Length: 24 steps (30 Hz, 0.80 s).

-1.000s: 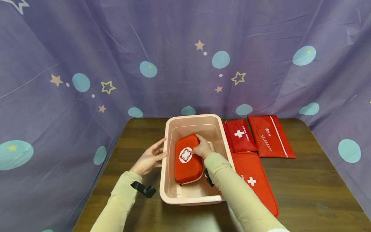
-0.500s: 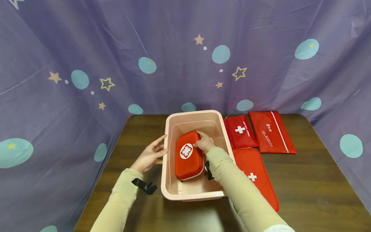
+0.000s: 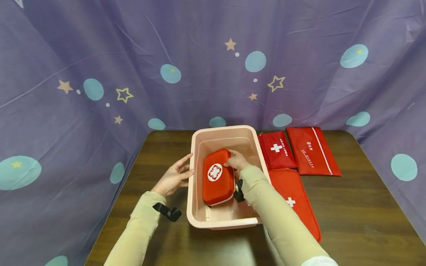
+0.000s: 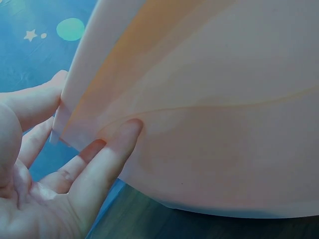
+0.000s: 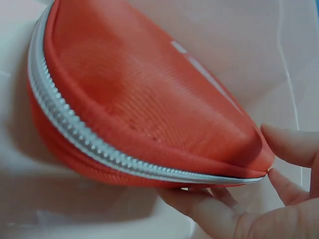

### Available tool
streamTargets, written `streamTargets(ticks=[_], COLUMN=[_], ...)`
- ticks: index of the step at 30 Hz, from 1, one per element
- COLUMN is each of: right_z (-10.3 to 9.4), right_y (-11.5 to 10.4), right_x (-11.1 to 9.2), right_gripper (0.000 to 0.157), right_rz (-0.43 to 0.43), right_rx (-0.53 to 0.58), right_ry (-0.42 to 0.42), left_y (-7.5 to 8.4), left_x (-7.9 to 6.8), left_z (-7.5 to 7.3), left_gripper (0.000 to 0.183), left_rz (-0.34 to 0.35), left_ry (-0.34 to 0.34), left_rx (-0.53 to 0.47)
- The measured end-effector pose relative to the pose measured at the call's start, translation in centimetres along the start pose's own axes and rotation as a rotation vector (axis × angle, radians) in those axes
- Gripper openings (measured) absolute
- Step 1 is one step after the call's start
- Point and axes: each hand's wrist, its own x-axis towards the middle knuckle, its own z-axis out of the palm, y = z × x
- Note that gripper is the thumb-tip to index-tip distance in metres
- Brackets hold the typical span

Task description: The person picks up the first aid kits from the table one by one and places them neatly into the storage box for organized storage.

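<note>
The fingers of the right hand are pinching the red case near its far right corner, and this case is inside the pink bin. The left hand grasps nothing; its fingers are spread and touch the bin's outer left side. Red pouches lie on the surface to the right.

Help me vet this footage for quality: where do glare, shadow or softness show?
Head: pale glare on the wooden table, just in front of the pink bin; left wrist: bluish cast, bin wall soft and low in detail; right wrist: shadow beneath the red case, zip teeth fairly crisp.
</note>
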Motion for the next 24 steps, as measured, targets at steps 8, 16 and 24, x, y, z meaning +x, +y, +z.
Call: streamTargets(ticks=[8,16,24], right_z=[-0.5,-0.9,-1.8], right_y=[-3.5,-4.0,-3.6], right_x=[-5.0,-5.5,-3.9], right_gripper=[0.070,0.070,0.073], right_rz=[0.070,0.118,0.150], right_rx=[0.063,0.111,0.100], right_ry=[0.000,-0.003,-0.084], left_y=[0.0,0.0,-0.2], left_x=[0.2,0.3,0.3], left_z=[0.2,0.3,-0.1], left_gripper=[0.069,0.069,0.069], left_rz=[0.000,-0.004,-0.004], left_ry=[-0.001,-0.006,-0.001], left_rx=[0.011,0.012,0.021])
